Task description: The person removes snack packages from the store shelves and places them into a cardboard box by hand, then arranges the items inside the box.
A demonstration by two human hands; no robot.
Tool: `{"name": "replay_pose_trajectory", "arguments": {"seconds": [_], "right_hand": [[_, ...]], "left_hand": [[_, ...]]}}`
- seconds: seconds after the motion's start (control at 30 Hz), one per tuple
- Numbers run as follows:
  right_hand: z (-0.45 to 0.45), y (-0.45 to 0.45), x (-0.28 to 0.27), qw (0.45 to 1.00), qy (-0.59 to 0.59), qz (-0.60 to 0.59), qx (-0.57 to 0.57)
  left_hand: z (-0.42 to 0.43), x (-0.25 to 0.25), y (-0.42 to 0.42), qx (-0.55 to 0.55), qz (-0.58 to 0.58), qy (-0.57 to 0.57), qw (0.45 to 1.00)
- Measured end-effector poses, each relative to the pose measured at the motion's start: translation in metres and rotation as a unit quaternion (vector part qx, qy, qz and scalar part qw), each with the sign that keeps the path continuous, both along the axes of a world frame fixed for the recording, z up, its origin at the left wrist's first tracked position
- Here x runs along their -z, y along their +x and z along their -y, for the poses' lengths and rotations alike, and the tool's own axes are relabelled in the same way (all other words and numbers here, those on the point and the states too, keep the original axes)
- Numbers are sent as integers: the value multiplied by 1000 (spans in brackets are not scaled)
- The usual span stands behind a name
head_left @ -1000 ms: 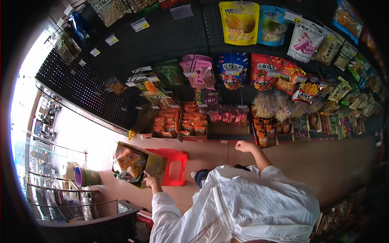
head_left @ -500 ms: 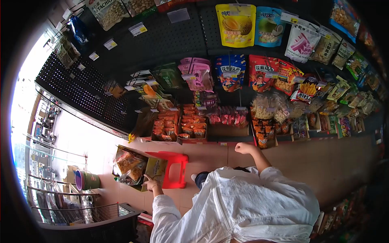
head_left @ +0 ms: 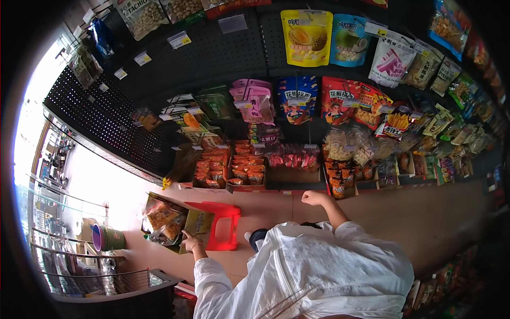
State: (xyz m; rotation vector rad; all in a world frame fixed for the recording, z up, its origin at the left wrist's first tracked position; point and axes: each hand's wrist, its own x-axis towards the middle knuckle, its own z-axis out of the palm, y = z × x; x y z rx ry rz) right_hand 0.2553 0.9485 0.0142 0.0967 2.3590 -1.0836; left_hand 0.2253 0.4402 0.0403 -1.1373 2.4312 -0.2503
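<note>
My left hand [head_left: 192, 242] is at the near edge of an open cardboard box [head_left: 201, 222], index finger stretched out and the fingers apart. Whether it presses on the box or only rests against it is hard to tell. Inside the box lie clear bags of orange-brown snacks [head_left: 162, 216]. The box sits at a red plastic stool [head_left: 230, 227], partly covering it. Held out before the shelf's bottom edge, my right hand [head_left: 314, 198] is curled closed, with nothing visible in it. Close to it stands a carton of orange snack packets [head_left: 337, 181].
Snack bags, such as a yellow durian bag [head_left: 307, 38] and blue bags [head_left: 297, 101], hang on a black pegboard shelf [head_left: 223, 53]. Cartons of orange packets [head_left: 211, 167] fill its bottom level. At left are nested buckets [head_left: 110, 238] and a wire rack [head_left: 122, 282].
The whole view has shifted a little, so the shelf, box and hands appear slightly further left and lower. Both hands keep their pose.
</note>
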Motion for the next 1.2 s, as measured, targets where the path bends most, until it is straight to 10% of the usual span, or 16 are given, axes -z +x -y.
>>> {"name": "replay_pose_trajectory", "arguments": {"seconds": [1.2], "right_hand": [[13, -2, -16, 998, 19, 49, -32]], "left_hand": [[0, -5, 7, 44, 22, -27, 998]]}}
